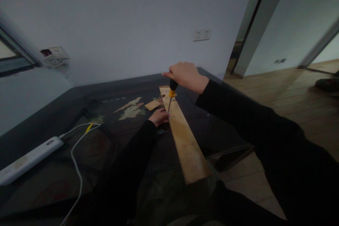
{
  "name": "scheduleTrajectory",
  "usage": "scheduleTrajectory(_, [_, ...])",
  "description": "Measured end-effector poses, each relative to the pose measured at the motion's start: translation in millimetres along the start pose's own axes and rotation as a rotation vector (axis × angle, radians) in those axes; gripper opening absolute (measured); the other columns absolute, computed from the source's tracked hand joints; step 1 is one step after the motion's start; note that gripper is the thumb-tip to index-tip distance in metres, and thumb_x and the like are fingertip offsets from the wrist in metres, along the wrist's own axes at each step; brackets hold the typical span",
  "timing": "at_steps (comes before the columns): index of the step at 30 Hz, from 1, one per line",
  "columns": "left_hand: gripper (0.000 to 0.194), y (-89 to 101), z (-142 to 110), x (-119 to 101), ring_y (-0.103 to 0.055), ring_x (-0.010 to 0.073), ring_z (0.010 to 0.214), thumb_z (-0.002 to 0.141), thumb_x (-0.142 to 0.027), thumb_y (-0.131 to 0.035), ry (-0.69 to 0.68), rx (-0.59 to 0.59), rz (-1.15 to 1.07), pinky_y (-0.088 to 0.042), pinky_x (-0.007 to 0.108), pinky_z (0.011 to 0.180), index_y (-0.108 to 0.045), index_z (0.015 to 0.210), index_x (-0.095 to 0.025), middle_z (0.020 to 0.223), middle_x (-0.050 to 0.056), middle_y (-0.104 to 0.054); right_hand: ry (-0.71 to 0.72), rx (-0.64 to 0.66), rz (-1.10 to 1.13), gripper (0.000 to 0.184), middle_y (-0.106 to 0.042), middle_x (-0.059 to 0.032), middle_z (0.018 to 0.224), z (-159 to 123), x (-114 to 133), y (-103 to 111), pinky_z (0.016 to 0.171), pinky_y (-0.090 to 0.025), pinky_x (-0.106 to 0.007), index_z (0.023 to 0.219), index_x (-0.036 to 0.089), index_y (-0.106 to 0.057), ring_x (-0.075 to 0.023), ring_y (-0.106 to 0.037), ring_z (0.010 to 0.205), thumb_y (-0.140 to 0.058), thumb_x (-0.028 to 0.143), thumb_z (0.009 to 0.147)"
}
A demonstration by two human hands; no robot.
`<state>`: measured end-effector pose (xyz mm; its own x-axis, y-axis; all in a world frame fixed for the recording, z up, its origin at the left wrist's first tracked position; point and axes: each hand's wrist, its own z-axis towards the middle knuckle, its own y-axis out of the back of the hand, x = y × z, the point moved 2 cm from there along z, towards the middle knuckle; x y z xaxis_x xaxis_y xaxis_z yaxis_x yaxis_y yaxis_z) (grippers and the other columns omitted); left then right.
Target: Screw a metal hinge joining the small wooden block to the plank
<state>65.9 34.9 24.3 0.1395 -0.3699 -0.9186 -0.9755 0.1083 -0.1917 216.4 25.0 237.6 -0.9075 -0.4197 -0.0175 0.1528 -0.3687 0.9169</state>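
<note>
My right hand [186,74] is wrapped round the black and yellow handle of a screwdriver [172,91] from above. Its metal shaft points down, nearly upright, to a long pale wooden board [186,139]. Low at the board's left edge, my left hand [159,117] has its fingers closed around the shaft's tip. Whatever is between those fingertips is too small and hidden to name. A few thin silver pieces, like screws or nails [162,132], lie on the dark table just below my left hand.
A small flat wooden piece [153,105] lies left of the board on the dark glossy table [127,141]. A white power strip [31,157] and its white cable [76,164] occupy the left side. The board's near end overhangs the table edge. The wall stands behind.
</note>
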Motion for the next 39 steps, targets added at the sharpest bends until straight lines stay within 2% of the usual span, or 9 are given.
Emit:
scheduleTrajectory(3, [0.039, 1.4, 1.8, 1.4, -0.069, 0.0152, 0.072, 0.066, 0.002, -0.072, -0.013, 0.021, 0.002, -0.058, 0.032, 0.076, -0.061, 0.100, -0.012, 0.091, 0.008, -0.071, 0.071, 0.071, 0.073, 0.044, -0.068, -0.0142, 0.105, 2.4, -6.0, 4.9, 0.075, -0.038, -0.033, 0.111, 0.015, -0.069, -0.0227, -0.059, 0.092, -0.052, 0.051, 0.090])
scheduleTrajectory(8, [0.039, 1.0, 1.6, 1.6, -0.069, 0.0145, 0.071, 0.068, 0.003, -0.069, -0.004, 0.026, 0.012, -0.058, 0.034, 0.080, -0.061, 0.103, -0.012, 0.092, 0.007, -0.071, 0.237, 0.173, 0.156, 0.032, -0.068, -0.0090, 0.105, 2.9, -12.8, 14.8, 0.076, -0.038, -0.031, 0.112, 0.018, -0.069, -0.0192, -0.058, 0.091, -0.062, 0.033, 0.084])
scheduleTrajectory(12, [0.039, -0.7, 0.2, 0.2, -0.068, 0.0137, 0.067, 0.067, 0.004, -0.069, 0.014, -0.015, 0.010, -0.059, 0.033, 0.078, -0.061, 0.101, -0.013, 0.084, 0.005, -0.070, 0.147, 0.075, 0.097, 0.032, -0.068, -0.0113, 0.104, 1.7, -6.5, 9.0, 0.076, -0.038, -0.032, 0.111, 0.017, -0.070, -0.0208, -0.058, 0.093, -0.058, 0.035, 0.087])
scheduleTrajectory(17, [0.040, 0.0, 2.6, 0.7, -0.069, 0.0140, 0.068, 0.067, 0.003, -0.068, 0.006, 0.017, 0.017, -0.058, 0.030, 0.072, -0.060, 0.103, -0.012, 0.089, 0.006, -0.071, 0.016, -0.014, 0.008, 0.048, -0.068, -0.0167, 0.101, 2.4, 1.4, -1.7, 0.076, -0.038, -0.033, 0.109, 0.012, -0.071, -0.0250, -0.059, 0.095, -0.046, 0.051, 0.093])
scheduleTrajectory(20, [0.042, 1.6, 4.9, 2.0, -0.069, 0.0148, 0.071, 0.066, 0.003, -0.070, 0.000, 0.052, 0.021, -0.058, 0.029, 0.072, -0.060, 0.104, -0.013, 0.094, 0.008, -0.071, 0.060, 0.038, 0.063, 0.047, -0.068, -0.0142, 0.104, 3.9, -3.1, 1.4, 0.074, -0.038, -0.032, 0.109, 0.016, -0.071, -0.0236, -0.060, 0.092, -0.051, 0.053, 0.089])
scheduleTrajectory(25, [0.043, 2.9, 4.8, 2.3, -0.069, 0.0149, 0.072, 0.064, 0.001, -0.073, -0.013, 0.050, 0.019, -0.057, 0.032, 0.076, -0.060, 0.103, -0.013, 0.096, 0.008, -0.070, 0.248, 0.192, 0.136, 0.031, -0.069, -0.0087, 0.104, 4.0, -12.4, 13.1, 0.074, -0.038, -0.031, 0.110, 0.019, -0.070, -0.0193, -0.059, 0.091, -0.062, 0.033, 0.084])
scheduleTrajectory(28, [0.045, 2.5, 3.7, 1.8, -0.069, 0.0150, 0.070, 0.062, 0.000, -0.076, -0.004, 0.029, 0.015, -0.057, 0.033, 0.076, -0.060, 0.103, -0.013, 0.094, 0.008, -0.070, 0.198, 0.163, 0.075, 0.030, -0.069, -0.0101, 0.102, 1.2, -10.0, 13.1, 0.074, -0.038, -0.031, 0.110, 0.018, -0.071, -0.0200, -0.060, 0.090, -0.056, 0.032, 0.088])
scheduleTrajectory(34, [0.043, 0.2, 0.9, 0.1, -0.068, 0.0146, 0.071, 0.064, 0.001, -0.075, 0.000, 0.016, 0.008, -0.057, 0.033, 0.076, -0.061, 0.102, -0.012, 0.090, 0.007, -0.070, 0.004, 0.022, -0.046, 0.049, -0.068, -0.0176, 0.101, -3.0, -0.6, 4.8, 0.074, -0.039, -0.034, 0.111, 0.012, -0.070, -0.0256, -0.061, 0.093, -0.043, 0.050, 0.095])
scheduleTrajectory(39, [0.040, 0.0, 1.5, 0.9, -0.068, 0.0145, 0.071, 0.066, 0.002, -0.072, -0.007, 0.029, 0.008, -0.057, 0.033, 0.077, -0.061, 0.102, -0.012, 0.091, 0.008, -0.070, 0.132, 0.123, 0.060, 0.037, -0.068, -0.0108, 0.106, -1.5, -9.9, 11.9, 0.074, -0.039, -0.032, 0.112, 0.019, -0.070, -0.0214, -0.060, 0.093, -0.058, 0.044, 0.088])
